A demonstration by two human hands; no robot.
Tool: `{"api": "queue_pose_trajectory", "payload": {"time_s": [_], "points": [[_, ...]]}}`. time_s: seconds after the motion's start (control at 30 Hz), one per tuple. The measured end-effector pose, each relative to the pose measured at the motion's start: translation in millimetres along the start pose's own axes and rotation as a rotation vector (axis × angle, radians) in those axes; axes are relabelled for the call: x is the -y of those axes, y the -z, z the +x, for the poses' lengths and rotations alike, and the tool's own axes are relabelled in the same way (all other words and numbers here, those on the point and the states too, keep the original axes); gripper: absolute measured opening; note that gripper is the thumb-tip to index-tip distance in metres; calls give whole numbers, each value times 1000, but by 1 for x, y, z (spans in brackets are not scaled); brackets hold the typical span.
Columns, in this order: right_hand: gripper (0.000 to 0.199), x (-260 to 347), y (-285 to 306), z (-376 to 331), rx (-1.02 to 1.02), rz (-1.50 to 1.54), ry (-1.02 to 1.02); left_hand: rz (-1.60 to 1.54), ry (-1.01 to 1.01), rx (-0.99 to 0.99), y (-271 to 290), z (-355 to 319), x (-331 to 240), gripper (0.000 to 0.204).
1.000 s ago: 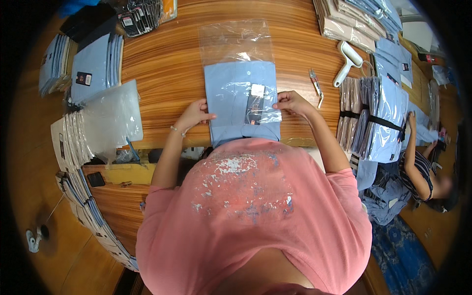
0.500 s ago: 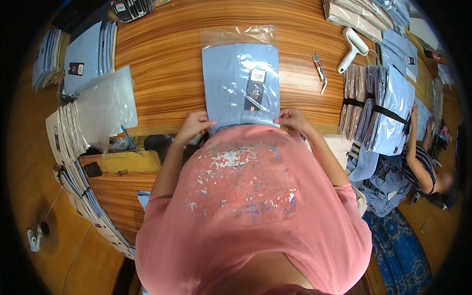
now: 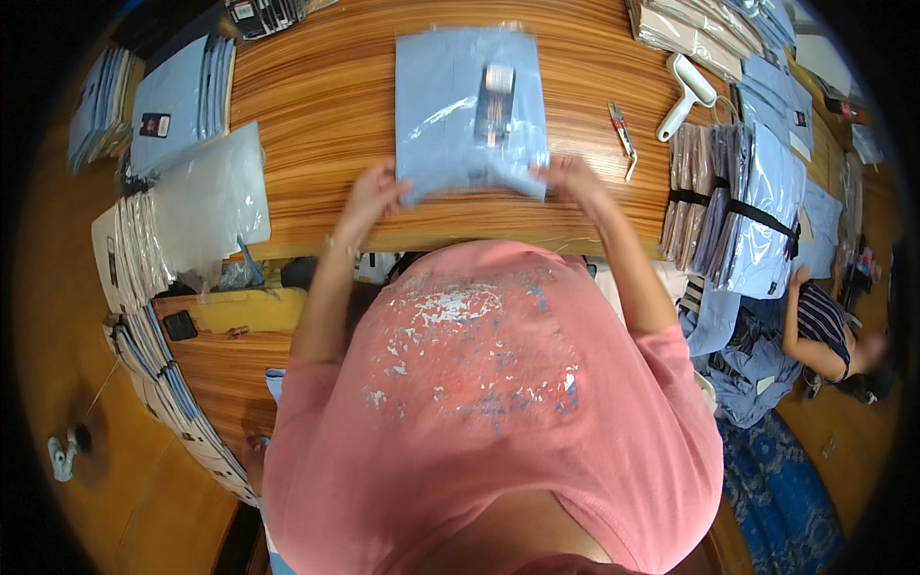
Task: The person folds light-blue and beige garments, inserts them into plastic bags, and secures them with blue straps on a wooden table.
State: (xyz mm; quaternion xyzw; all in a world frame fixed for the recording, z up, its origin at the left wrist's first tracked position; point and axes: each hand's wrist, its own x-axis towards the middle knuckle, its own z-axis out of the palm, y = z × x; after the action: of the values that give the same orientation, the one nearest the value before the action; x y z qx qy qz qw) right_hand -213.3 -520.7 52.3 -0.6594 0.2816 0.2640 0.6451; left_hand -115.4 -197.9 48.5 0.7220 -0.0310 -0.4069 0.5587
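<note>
A folded light-blue garment [image 3: 436, 110] in a clear plastic bag lies on the striped wooden table, with a dark hang tag [image 3: 496, 105] showing through the film. My left hand [image 3: 376, 194] pinches the bag's near left corner. At the near right corner my right hand [image 3: 572, 182] is closed on it in the same way. The near edge of the bag bows a little between my hands, and motion blurs it there.
On the left, clear bags [image 3: 225, 192] lie by stacked garments [image 3: 171, 110]. To the right are a white lint roller [image 3: 687, 99], thread snips [image 3: 622, 134] and a strapped pile of bagged garments [image 3: 767, 216]. Beyond that pile a person [image 3: 815, 321] sits near heaped blue clothes [image 3: 743, 379].
Both my hands have pushed away from me over the table, taking the bagged garment with them. It now lies farther from the near edge. The other person's arm has lowered.
</note>
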Motion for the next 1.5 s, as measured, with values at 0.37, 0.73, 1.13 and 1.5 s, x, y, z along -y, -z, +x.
{"api": "queue_pose_trajectory", "payload": {"time_s": [0.37, 0.73, 1.13, 1.5], "points": [[25, -6, -8, 24, 133, 247, -47, 1044, -312, -309, -24, -13, -47, 95], [37, 116, -53, -61, 327, 322, 606, 348, -637, -470, -41, 62, -55, 64], [56, 32, -2, 56, -453, -83, 575, -1006, 28, 157, -126, 36, -11, 39], [24, 21, -54, 49, -324, -1271, 1010, 1027, -822, -143, -73, 50, -5, 29]]}}
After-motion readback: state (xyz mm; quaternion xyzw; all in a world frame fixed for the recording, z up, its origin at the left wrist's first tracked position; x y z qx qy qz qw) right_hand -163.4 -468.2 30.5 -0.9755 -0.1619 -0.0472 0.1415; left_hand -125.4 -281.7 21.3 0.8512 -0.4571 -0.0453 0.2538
